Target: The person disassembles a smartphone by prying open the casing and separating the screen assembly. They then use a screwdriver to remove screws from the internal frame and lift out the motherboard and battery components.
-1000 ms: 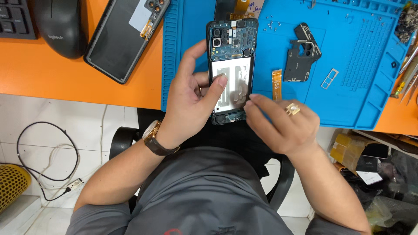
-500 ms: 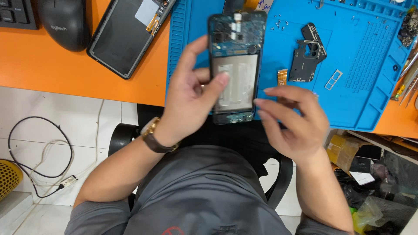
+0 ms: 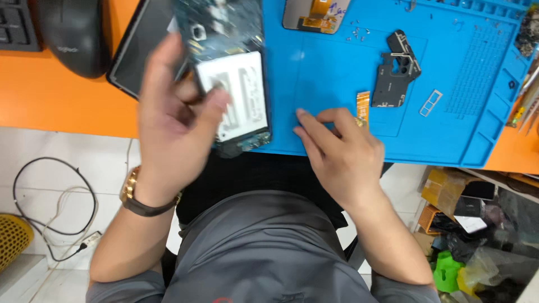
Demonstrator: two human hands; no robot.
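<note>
While the left hand (image 3: 168, 118) grips the opened phone (image 3: 233, 84) with its back off | right hand (image 3: 337, 151) is empty, fingers spread flat on the blue mat (image 3: 325, 67) | black cover piece (image 3: 396, 73), small tray (image 3: 430, 103) and screws (image 3: 356, 33) lie beyond that hand | phone is in pieces, not put together yet.

The opened dark phone body (image 3: 230, 73) shows bare circuit board and a white, smooth, paper-like label. The blue work mat (image 3: 314, 67) looks like matt rubber, with moulded ridges near its right edge. The black flat cover plate (image 3: 396, 76) is matt plastic. The orange surface (image 3: 50, 101) is smooth. The gold wristwatch (image 3: 130, 185) shines like metal on a dark matt strap.
</note>
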